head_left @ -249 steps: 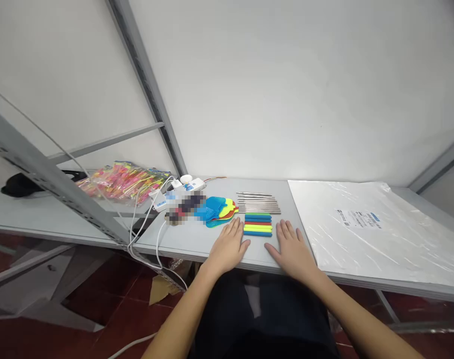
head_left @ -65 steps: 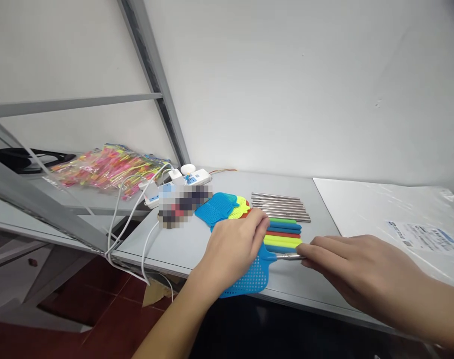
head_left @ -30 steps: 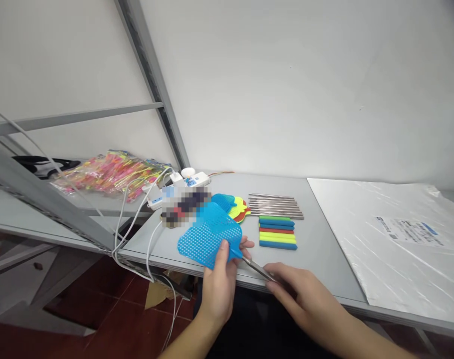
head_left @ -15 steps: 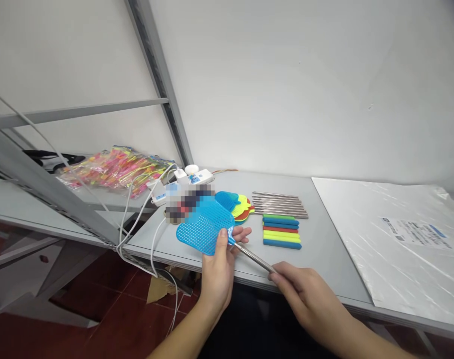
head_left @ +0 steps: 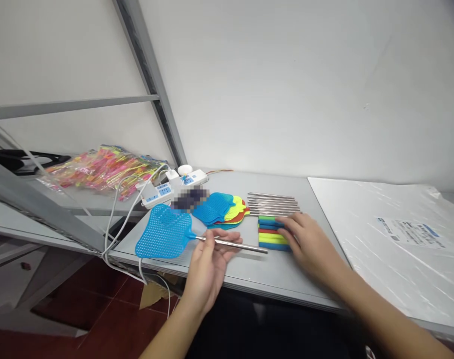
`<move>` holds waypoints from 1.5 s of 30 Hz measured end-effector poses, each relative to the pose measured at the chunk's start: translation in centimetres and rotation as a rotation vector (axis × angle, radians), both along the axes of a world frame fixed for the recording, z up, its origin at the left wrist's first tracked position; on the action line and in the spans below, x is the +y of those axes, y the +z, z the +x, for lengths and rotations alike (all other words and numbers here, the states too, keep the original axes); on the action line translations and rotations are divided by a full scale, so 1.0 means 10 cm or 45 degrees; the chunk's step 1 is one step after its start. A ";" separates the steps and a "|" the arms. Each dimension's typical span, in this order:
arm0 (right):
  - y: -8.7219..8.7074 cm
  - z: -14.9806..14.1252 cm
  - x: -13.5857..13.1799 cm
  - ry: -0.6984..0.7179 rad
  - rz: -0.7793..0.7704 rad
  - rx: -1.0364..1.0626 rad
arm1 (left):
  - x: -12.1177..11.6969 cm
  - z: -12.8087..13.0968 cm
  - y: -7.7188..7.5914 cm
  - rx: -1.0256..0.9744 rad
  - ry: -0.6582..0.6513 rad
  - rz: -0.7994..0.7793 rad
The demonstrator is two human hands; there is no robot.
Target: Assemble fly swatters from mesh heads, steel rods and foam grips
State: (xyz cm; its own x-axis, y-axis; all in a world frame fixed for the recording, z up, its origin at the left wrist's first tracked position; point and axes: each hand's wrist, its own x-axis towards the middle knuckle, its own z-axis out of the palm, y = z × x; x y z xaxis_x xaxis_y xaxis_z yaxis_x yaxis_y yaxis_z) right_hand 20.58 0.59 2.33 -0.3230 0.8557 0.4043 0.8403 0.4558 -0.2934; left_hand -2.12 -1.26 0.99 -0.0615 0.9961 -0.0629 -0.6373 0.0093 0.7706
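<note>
My left hand [head_left: 212, 264] is closed around the thin metal rod [head_left: 245, 246] of a blue fly swatter. The swatter's perforated blue head [head_left: 163, 232] points left, and the rod's bare end points right. My right hand [head_left: 309, 244] reaches over a row of coloured handle grips, with thumb and fingertips pinching the right end of a blue handle grip [head_left: 267, 224]. A red grip [head_left: 267, 231] and a yellow grip [head_left: 268, 237] lie nearest to it. Behind my left hand lie loose blue swatter heads [head_left: 215, 207], overlapping a yellow one [head_left: 236, 212].
Several metal rods [head_left: 274, 203] lie side by side behind the grips. A white wrapped sheet [head_left: 361, 239] covers the table's right. At the left stand a power strip [head_left: 152, 198] with white cables, a shelf post [head_left: 152, 80] and bagged colourful items [head_left: 107, 172].
My right hand has let go of the swatter's rod and moved to the coloured grips. My left hand has shifted from the swatter's neck to its rod; the swatter has turned more level.
</note>
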 end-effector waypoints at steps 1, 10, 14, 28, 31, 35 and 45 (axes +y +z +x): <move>0.00 0.03 0.08 -0.060 0.029 -0.089 | 0.03 -0.04 0.00 0.001 0.043 0.003; -0.06 0.02 0.21 -0.183 0.209 -0.232 | 0.06 -0.08 -0.01 0.049 0.136 0.069; -0.04 0.10 0.12 -0.131 0.200 0.067 | 0.04 -0.06 0.03 0.034 0.181 0.041; -0.16 0.32 -0.63 0.044 -0.454 0.695 | 0.07 0.94 0.70 -0.449 0.012 0.274; -0.12 0.34 -0.62 0.055 -0.428 0.735 | 0.02 0.98 0.65 -0.519 0.018 0.308; -0.08 0.35 -0.63 0.072 -0.462 0.738 | 0.02 0.93 0.60 -0.523 0.083 0.355; -0.11 0.35 -0.62 0.089 -0.545 0.629 | 0.07 0.80 0.49 -0.455 0.063 0.365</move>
State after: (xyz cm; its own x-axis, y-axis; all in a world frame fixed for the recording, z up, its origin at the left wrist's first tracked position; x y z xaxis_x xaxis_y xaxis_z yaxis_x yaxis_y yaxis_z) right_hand 24.11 -5.63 1.20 -0.2476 0.9575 0.1478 0.5326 0.2619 -0.8048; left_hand 5.88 -0.57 5.84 -0.1341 0.9728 0.1891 -0.8578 -0.2095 0.4693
